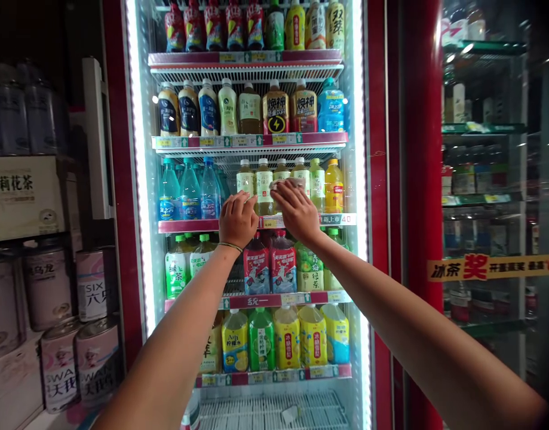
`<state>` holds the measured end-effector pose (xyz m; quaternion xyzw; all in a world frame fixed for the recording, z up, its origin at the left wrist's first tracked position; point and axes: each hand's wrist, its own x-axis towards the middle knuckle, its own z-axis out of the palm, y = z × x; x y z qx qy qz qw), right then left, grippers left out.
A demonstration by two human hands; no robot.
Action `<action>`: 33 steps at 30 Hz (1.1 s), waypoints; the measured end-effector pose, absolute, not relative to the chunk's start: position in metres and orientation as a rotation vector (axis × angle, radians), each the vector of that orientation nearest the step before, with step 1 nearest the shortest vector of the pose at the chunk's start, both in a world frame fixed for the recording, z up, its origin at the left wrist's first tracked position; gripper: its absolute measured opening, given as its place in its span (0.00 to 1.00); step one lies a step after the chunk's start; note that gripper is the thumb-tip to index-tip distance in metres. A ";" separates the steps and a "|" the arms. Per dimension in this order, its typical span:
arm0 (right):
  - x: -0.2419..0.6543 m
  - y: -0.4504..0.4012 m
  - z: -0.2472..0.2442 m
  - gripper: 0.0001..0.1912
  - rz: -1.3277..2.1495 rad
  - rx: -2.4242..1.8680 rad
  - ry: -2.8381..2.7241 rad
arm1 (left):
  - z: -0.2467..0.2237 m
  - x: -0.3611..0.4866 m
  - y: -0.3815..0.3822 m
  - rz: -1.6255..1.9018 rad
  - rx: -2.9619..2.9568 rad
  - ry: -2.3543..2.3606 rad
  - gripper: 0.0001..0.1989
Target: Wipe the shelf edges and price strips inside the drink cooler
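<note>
My left hand [239, 218] is raised at the middle shelf of a lit drinks cooler, palm away from me, with its fingers bent forward and nothing visible in it. To its right, my right hand [300, 214] presses a crumpled greyish-brown cloth [296, 183] under its fingers. Behind the hands stands a row of pale-labelled tea bottles [264, 179]. A yellow-orange bottle [334, 186] ends that row, and blue bottles [190, 191] stand left of my left hand. I cannot tell for sure whether a glass door lies between the hands and the bottles.
Red-capped bottles [257, 263] and yellow drinks [288, 340] fill lower shelves; a wire rack [265, 412] lies at the bottom. At left are stacked tins [59, 367] and a tea carton [21, 197]. A red frame [429, 149] and another glass-fronted cooler [484, 227] stand at right.
</note>
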<state>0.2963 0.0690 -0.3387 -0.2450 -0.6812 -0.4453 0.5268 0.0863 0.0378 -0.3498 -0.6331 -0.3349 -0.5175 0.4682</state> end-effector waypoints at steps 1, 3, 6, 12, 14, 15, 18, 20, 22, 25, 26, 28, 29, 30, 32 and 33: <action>0.296 0.069 -0.339 0.35 -1.072 -0.559 -1.669 | -0.350 0.087 0.038 -1.269 -1.553 -0.824 0.21; 0.297 0.069 -0.339 0.35 -1.016 -0.575 -1.586 | -0.350 0.087 0.037 -1.271 -1.552 -0.831 0.21; 0.298 0.068 -0.339 0.35 -0.949 -0.601 -1.447 | -0.350 0.087 0.037 -1.270 -1.549 -0.836 0.20; 0.297 0.068 -0.340 0.32 -0.983 -0.590 -1.561 | -0.350 0.086 0.038 -1.259 -1.541 -0.814 0.21; 0.297 0.068 -0.340 0.32 -0.941 -0.624 -1.423 | -0.350 0.086 0.039 -1.264 -1.528 -0.809 0.20; 0.297 0.068 -0.340 0.31 -0.956 -0.610 -1.438 | -0.350 0.086 0.039 -1.264 -1.526 -0.808 0.20; 0.297 0.067 -0.340 0.31 -1.065 -0.528 -1.673 | -0.350 0.087 0.039 -1.263 -1.540 -0.817 0.21; 0.296 0.066 -0.340 0.33 -1.050 -0.572 -1.648 | -0.350 0.087 0.038 -1.264 -1.548 -0.826 0.21; 0.296 0.065 -0.340 0.34 -1.003 -0.637 -1.534 | -0.350 0.087 0.038 -1.263 -1.550 -0.834 0.20; 0.297 0.065 -0.340 0.34 -1.058 -0.578 -1.666 | -0.350 0.087 0.037 -1.259 -1.550 -0.841 0.21; 0.297 0.064 -0.340 0.33 -1.082 -0.549 -1.729 | -0.350 0.087 0.037 -1.258 -1.547 -0.841 0.21; 0.297 0.064 -0.340 0.32 -1.068 -0.564 -1.715 | -0.350 0.087 0.037 -1.261 -1.546 -0.840 0.21; 0.297 0.063 -0.340 0.32 -1.035 -0.600 -1.647 | -0.350 0.087 0.037 -1.264 -1.550 -0.842 0.21; 0.297 0.063 -0.340 0.32 -1.005 -0.631 -1.589 | -0.350 0.087 0.037 -1.265 -1.556 -0.845 0.21; 0.296 0.061 -0.339 0.33 -1.001 -0.625 -1.626 | -0.350 0.087 0.037 -1.265 -1.565 -0.851 0.21; 0.296 0.060 -0.339 0.34 -1.026 -0.592 -1.712 | -0.350 0.087 0.037 -1.264 -1.566 -0.854 0.21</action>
